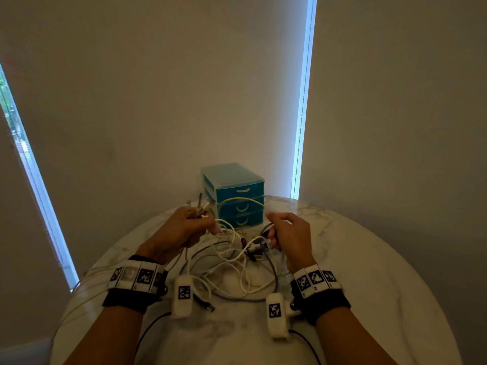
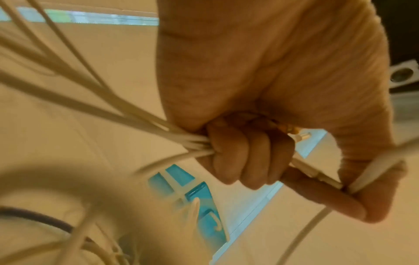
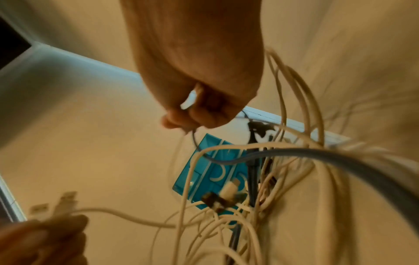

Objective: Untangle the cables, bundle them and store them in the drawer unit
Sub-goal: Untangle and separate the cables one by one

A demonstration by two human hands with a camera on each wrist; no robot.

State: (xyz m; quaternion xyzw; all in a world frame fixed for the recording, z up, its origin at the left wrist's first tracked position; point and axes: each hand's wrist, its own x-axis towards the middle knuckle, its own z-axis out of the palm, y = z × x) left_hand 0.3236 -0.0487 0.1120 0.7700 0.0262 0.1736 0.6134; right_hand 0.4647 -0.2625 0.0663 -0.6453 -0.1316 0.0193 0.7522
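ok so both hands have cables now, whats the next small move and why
Probably draw the right hand slowly away with its grey cable, while the left hand holds its white cables steady. The grey cable crosses through the loose tangle on the table, and the drawer unit looks shut, so separating one cable seems to come first.

Probably a home room: round marble table, blinds-covered windows, plain walls.
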